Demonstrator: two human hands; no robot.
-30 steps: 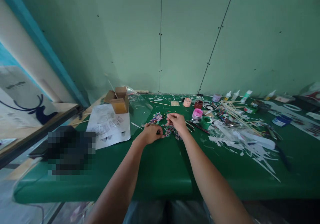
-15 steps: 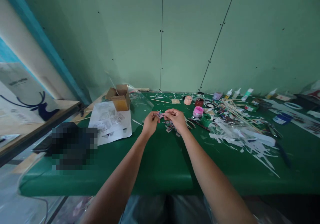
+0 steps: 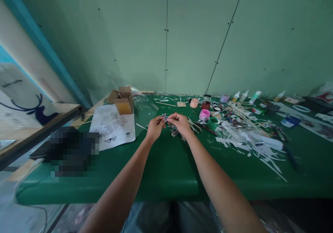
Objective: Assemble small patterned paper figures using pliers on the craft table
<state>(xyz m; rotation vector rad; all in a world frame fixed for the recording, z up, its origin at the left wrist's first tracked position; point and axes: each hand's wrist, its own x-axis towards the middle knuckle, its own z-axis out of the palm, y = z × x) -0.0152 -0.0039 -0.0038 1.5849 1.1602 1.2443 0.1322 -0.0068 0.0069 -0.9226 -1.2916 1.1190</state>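
My left hand point(image 3: 155, 128) pinches a small multicoloured piece point(image 3: 165, 117) with pink and bluish bits; its exact kind is too small to make out. On the same piece, from the right side, the fingertips of my right hand point(image 3: 180, 123) are closed. Both hands are raised a little over the green table point(image 3: 169, 167). Partly hidden below my right hand lies a small heap of patterned scraps point(image 3: 174, 132). Pliers-like tools point(image 3: 194, 124) rest just to the right of that hand.
Paint pots, among them a pink pot point(image 3: 204, 114) and a green pot point(image 3: 213, 123), stand right of my hands. Farther right spread white paper strips point(image 3: 249, 141) and wooden sticks point(image 3: 247, 117). At left are printed sheets point(image 3: 111, 127), a cardboard box point(image 3: 124, 104) and a blurred dark object point(image 3: 75, 149).
My fingertips have come slightly closer together around the small piece. The whole view has shifted a little, so the table's things appear slightly farther left.
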